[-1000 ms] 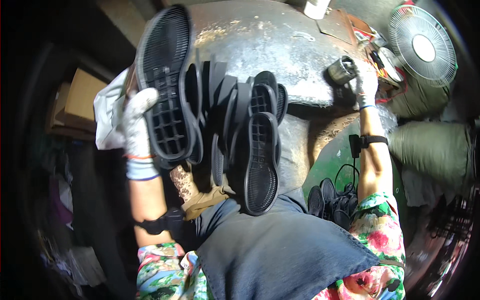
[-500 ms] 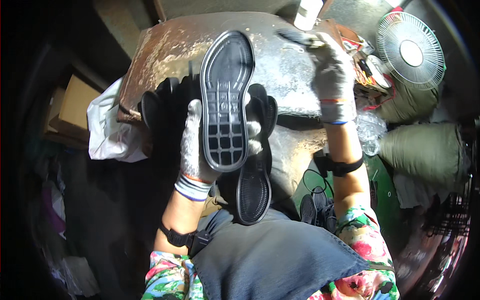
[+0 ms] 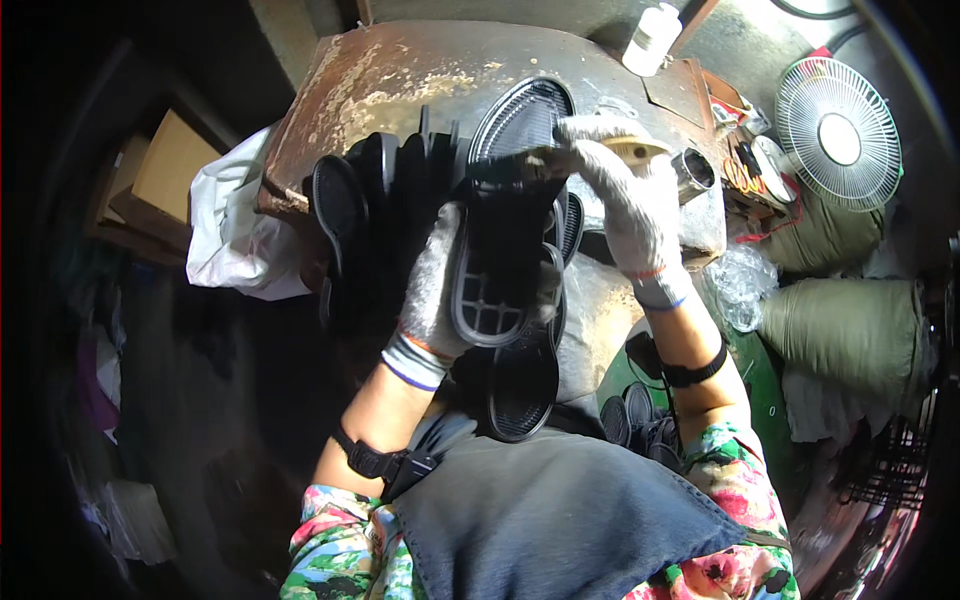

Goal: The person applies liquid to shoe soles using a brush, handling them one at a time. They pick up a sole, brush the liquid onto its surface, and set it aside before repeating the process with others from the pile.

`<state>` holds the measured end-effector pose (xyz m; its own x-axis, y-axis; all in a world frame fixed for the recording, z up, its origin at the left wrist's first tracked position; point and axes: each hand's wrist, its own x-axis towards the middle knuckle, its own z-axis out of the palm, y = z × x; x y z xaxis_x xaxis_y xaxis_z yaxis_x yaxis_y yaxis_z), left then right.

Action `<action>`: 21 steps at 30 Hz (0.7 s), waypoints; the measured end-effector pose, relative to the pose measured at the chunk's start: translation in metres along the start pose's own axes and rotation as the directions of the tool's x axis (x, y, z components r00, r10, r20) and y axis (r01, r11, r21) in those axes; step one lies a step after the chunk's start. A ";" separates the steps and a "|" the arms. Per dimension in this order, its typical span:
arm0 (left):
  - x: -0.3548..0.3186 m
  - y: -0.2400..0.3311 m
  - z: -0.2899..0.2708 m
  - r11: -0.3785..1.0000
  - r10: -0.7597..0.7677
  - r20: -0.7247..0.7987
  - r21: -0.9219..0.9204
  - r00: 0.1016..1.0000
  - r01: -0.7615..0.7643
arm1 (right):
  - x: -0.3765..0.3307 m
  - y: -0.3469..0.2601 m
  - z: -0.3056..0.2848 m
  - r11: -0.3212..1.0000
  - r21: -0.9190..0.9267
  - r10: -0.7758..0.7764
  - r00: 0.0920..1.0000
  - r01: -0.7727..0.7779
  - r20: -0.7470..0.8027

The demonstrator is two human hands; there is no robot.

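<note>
A black shoe sole point(image 3: 490, 320), tread grid at its near end, is held upright in my gloved left hand point(image 3: 440, 280), fingers curled round its edges. My gloved right hand point(image 3: 630, 200) is closed on a brush point(image 3: 640, 150) with a pale handle. The brush's dark head reaches over the middle of the sole, and the shadow there hides whether it touches. Below the held sole, another black sole point(image 3: 525, 390) leans over my lap. Several more black soles point(image 3: 340, 205) stand bunched to the left of my left hand.
A metal can point(image 3: 693, 172) and a white bottle point(image 3: 652, 40) stand on the worn table point(image 3: 420, 65). A fan point(image 3: 838, 135) is at the far right, above green rolled bundles point(image 3: 850, 320). A white sack point(image 3: 240, 220) hangs at the left; shoes point(image 3: 635, 415) lie below right.
My right hand has brought the brush from the table's far right, left and nearer to the sole. The held sole has shifted slightly right in the picture and now lies partly in shadow.
</note>
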<state>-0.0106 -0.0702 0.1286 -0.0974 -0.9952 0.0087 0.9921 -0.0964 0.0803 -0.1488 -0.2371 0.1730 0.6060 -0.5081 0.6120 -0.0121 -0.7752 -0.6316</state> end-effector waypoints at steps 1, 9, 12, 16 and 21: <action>-0.001 0.006 -0.017 0.994 -0.013 0.081 0.114 0.997 0.003 | -0.002 -0.020 0.004 0.848 0.449 0.288 0.956 -0.282 0.056; 0.015 0.040 -0.015 0.957 0.202 -0.008 0.216 0.979 -0.196 | -0.033 -0.047 -0.002 0.756 0.533 0.226 0.915 -0.380 0.333; 0.003 0.062 -0.005 0.611 0.356 -0.137 0.783 0.924 -0.119 | -0.033 -0.038 -0.008 0.829 0.414 0.209 0.895 -0.376 0.394; -0.027 0.079 -0.008 -0.749 0.307 0.472 0.655 0.826 -0.096 | -0.026 -0.042 -0.007 0.934 0.315 0.061 0.945 -0.167 0.320; -0.041 0.081 -0.013 -0.734 0.283 0.341 0.679 0.897 -0.027 | -0.021 -0.045 -0.019 0.837 0.361 0.385 0.911 -0.412 0.148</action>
<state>0.0753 -0.0378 0.1222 0.1663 -0.9139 0.3702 -0.7788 0.1085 0.6178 -0.1758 -0.1988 0.1974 0.6649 -0.7059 0.2440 0.0269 -0.3039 -0.9523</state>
